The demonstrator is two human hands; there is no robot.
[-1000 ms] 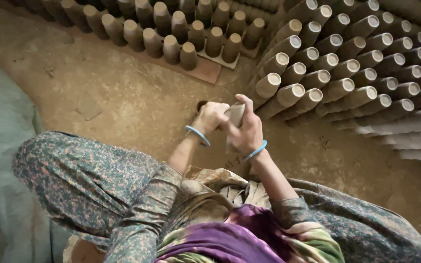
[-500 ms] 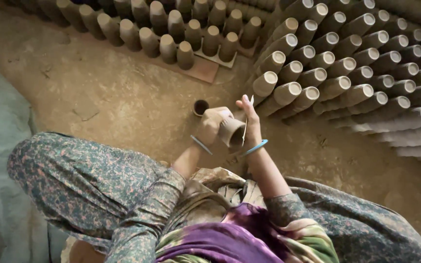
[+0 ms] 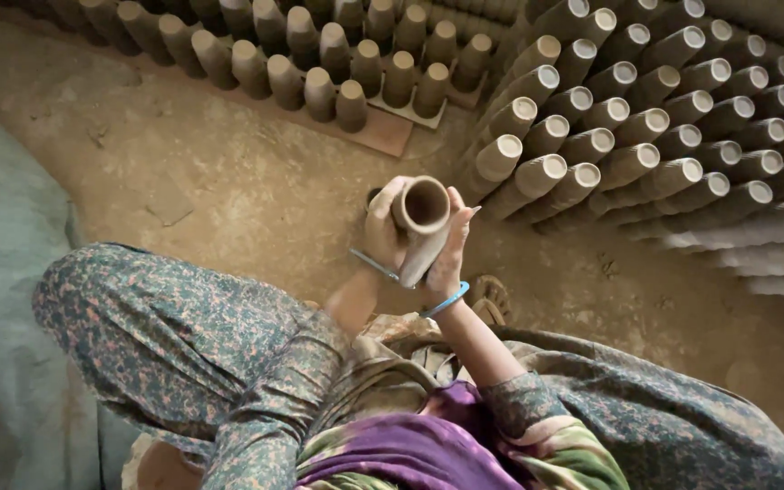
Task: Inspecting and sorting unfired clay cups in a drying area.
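On the dirt floor (image 3: pixel 229 200), stacked clay cups (image 3: pixel 646 136) surround the hands.

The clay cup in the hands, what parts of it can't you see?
Head view only:
- Clay cup: its base and lower side, covered by the left hand and right hand.
- Its inside bottom: lost in shadow.
- The dark round thing on the ground behind the hands: mostly hidden.
- Stacked cups: cut off by the right edge.

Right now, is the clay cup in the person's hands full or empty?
Empty: the clay cup tilts its open mouth toward the camera, showing a bare, dark inside.
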